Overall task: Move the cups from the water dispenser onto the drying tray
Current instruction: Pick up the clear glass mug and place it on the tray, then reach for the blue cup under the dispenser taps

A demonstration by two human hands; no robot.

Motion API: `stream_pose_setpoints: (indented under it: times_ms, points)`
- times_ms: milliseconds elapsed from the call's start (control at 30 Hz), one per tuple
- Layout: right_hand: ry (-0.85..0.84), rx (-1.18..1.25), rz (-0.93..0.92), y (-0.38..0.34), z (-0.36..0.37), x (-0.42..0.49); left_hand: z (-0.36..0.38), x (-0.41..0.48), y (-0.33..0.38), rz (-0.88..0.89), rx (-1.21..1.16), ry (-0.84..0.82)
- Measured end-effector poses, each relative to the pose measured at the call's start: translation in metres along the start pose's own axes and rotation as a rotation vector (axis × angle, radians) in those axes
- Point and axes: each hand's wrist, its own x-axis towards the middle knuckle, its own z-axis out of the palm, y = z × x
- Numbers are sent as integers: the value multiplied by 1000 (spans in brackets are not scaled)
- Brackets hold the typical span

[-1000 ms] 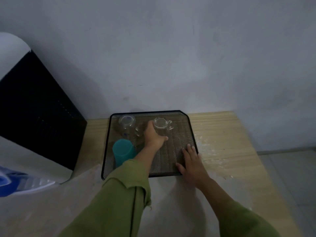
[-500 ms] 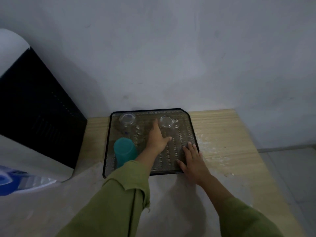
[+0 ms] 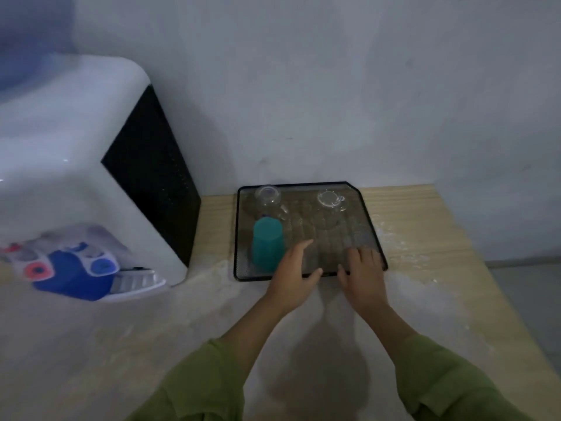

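Head view: wooden desk (image 3: 425,238) against a plain wall carries the drying tray (image 3: 368,220) beside the water dispenser (image 3: 91,177). Teal cup (image 3: 267,243) stands inverted at the tray's left edge and two glass cups (image 3: 268,194) at its far edge, presumably to drain. Left hand (image 3: 293,276) has withdrawn from the far cup to the tray's near edge, open and empty. Right hand (image 3: 362,271) lies flat, empty, on the near-right corner, likely steadying it.

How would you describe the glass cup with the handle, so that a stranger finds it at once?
Find the black mesh drying tray on the wooden table, to the right of the white water dispenser. Look at its far right corner, near the wall: the handled glass cup stands there alone. Unlike the teal cup at the near left, it is clear, and its small handle points right.
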Motion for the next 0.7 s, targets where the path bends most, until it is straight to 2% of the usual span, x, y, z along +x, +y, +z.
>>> stream_pose_setpoints:
  times_ms: [133,300,433,533,600,700]
  points:
    - [4,1,-20,-38,1,-30,-32,-57,-30,34,86,23]
    - [-91,90,-60,-94,19,-77,-96,-136,-93,-36,141,162]
    - [-272,87,-107,-133,37,-106,-160,-180,-130,-269,153,370]
    - [-399,41,-75,-148,51,-121,-202,-195,-150,-403,84,512]
    - [-448,-12,-67,-154,56,-129,-225,-198,-156,-459,96,612]
    - [-491,-59,-67,-154,56,-131,-251,-189,-156,-579,7,670]
